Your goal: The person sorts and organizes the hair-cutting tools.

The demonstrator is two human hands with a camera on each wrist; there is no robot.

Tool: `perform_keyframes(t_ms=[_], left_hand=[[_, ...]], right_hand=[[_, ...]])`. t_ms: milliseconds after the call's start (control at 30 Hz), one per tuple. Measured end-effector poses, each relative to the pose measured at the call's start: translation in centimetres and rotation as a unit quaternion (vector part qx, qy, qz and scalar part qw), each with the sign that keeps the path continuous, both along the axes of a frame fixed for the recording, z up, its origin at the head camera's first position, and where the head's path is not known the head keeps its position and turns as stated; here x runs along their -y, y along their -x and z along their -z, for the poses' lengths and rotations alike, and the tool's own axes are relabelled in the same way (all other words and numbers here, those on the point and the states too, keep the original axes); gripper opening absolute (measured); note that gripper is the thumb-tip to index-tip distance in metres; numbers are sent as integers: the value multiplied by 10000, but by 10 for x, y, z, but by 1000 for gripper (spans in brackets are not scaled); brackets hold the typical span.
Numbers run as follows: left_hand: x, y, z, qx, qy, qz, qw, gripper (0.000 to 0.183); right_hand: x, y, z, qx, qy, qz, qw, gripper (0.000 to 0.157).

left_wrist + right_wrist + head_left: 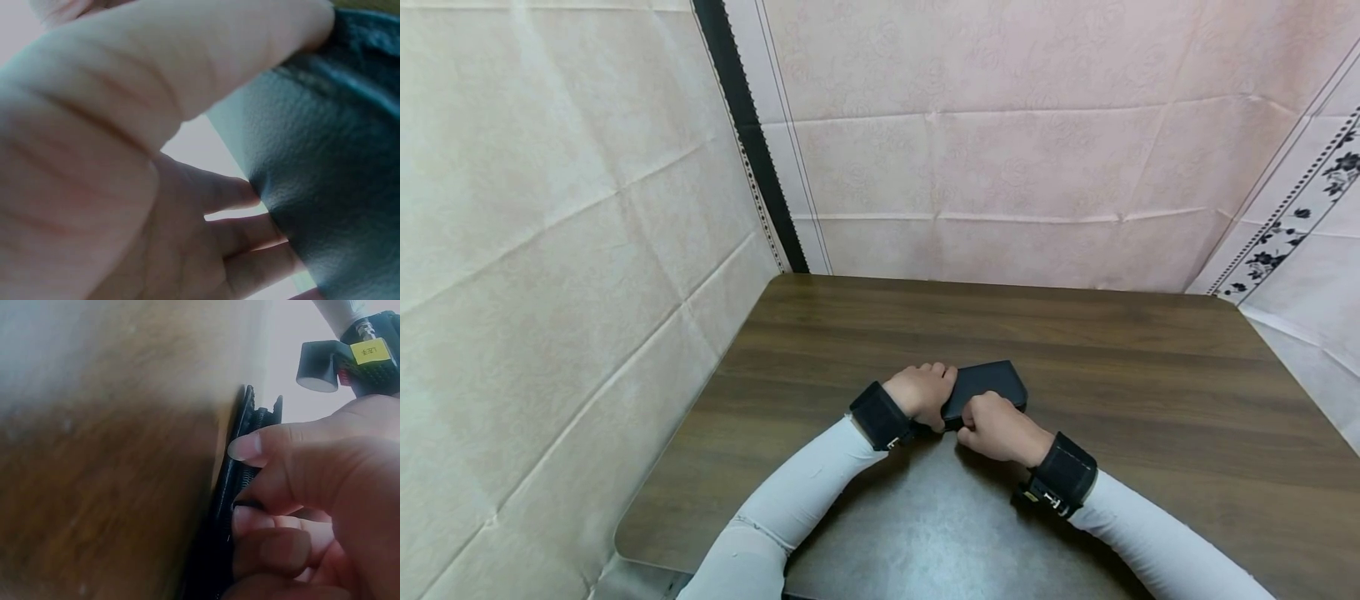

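A flat black zippered case (985, 387) with a leather-like surface lies on the table in front of the person. The left hand (922, 393) grips its left side; the left wrist view shows the thumb (187, 56) along one edge and the fingertips (240, 194) against the case (331, 175). At the near edge, the right hand (1000, 427) has its fingers curled and pinches the zipper pull (250, 504), mostly hidden by thumb and finger. Zipper teeth (247, 478) run along that edge in the right wrist view.
The wooden table (1120, 358) has rounded corners and a bright sheen on its near part. Pale cloth (1000, 167) hangs behind it and on both sides. Black camera bands (880, 415) sit on both wrists, over white sleeves (805, 492).
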State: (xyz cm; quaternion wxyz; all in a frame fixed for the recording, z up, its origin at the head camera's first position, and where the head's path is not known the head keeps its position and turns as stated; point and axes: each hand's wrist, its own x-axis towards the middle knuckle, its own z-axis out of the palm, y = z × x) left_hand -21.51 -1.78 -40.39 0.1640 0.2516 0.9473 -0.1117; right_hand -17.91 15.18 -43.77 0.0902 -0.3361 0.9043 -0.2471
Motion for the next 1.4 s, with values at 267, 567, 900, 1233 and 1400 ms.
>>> perform_keyframes(t_ms=[267, 567, 900, 1233, 1400], left_hand=[[0, 1, -1, -8, -31, 57, 10000, 99], [-3, 1, 2, -41, -185, 292, 9994, 102], [-3, 2, 5, -82, -172, 361, 9992, 97], [0, -1, -2, 131, -63, 6, 9999, 106], [1, 0, -4, 170, 41, 31, 9998, 106]], right_hand=[[-1, 2, 1, 28, 38, 25, 10000, 52], [-1, 1, 0, 78, 92, 48, 9999, 51], [-2, 1, 0, -120, 102, 20, 9999, 51], [3, -2, 0, -239, 273, -310, 9989, 41], [4, -3, 1, -289, 318, -335, 9985, 36]])
